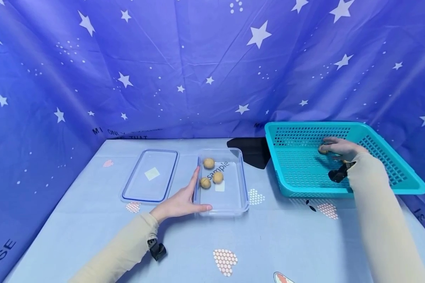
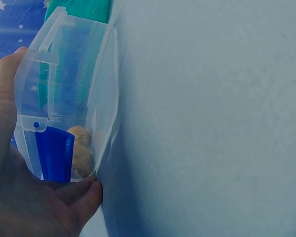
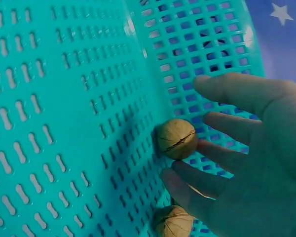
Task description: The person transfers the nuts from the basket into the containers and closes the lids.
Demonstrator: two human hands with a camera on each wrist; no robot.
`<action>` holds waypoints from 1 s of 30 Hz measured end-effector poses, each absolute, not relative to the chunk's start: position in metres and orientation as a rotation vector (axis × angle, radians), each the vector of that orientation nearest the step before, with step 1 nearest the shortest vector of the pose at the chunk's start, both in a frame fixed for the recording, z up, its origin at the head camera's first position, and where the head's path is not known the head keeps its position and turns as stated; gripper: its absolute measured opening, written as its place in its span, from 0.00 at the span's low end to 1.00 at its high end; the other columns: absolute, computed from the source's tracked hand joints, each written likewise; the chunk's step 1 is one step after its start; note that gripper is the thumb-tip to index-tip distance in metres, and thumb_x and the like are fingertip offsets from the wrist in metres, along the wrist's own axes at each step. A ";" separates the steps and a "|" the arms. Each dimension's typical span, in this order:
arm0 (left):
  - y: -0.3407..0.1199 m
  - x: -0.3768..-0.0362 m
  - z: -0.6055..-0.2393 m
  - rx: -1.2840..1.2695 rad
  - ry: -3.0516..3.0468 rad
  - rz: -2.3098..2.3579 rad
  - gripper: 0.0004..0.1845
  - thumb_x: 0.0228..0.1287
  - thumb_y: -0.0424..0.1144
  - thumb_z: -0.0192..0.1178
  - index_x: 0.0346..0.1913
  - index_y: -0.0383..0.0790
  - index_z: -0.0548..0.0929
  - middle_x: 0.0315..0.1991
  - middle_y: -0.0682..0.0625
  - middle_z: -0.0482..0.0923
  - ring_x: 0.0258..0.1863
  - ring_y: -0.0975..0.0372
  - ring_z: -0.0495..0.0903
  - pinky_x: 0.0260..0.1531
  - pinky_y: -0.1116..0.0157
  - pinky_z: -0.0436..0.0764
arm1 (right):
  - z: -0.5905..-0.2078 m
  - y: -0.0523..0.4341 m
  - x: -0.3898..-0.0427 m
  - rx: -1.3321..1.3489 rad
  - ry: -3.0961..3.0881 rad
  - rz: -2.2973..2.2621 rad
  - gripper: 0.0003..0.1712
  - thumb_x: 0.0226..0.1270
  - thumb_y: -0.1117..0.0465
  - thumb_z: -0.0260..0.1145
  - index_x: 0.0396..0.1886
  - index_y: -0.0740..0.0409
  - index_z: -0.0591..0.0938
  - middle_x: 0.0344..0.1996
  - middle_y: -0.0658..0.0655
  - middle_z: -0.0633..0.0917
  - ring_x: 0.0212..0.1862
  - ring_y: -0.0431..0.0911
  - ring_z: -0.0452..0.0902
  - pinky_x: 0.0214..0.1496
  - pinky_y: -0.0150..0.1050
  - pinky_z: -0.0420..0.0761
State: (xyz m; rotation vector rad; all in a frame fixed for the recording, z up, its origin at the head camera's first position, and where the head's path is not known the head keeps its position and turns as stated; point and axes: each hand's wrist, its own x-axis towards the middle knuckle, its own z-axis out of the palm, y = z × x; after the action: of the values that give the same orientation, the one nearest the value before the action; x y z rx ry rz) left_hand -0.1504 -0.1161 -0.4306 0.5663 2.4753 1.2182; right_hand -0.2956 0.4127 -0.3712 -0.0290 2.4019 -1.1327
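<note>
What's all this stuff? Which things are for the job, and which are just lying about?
For the job, I think:
nuts, some in each container
tub, touched by the left hand
basket, with the right hand reaching in

Just there:
lid, untouched, though it may fit the tub
curtain
cloth

Your sleeves (image 1: 379, 220) are plain beige, your walnuts (image 3: 177, 138) tan, your basket (image 1: 304, 192) turquoise; your pale-blue tablecloth (image 1: 269, 239) bears dotted hearts (image 1: 225, 261), your violet-blue curtain (image 1: 198, 47) white stars (image 1: 259, 34).
</note>
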 end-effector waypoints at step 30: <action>-0.117 -0.150 -0.429 0.561 2.462 1.228 0.67 0.52 0.58 0.70 0.76 0.52 0.25 0.72 0.31 0.47 0.68 0.43 0.59 0.67 0.48 0.58 | -0.380 0.387 -0.303 -0.203 2.471 -1.113 0.28 0.70 0.68 0.56 0.66 0.74 0.62 0.56 0.72 0.70 0.47 0.54 0.70 0.45 0.48 0.78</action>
State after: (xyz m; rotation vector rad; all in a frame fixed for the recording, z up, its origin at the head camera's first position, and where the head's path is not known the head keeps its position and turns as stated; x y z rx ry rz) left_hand -0.1499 -0.1165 -0.4288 0.5609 2.4623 1.2282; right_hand -0.3032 0.3867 -0.3801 -0.2030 2.4706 -1.1130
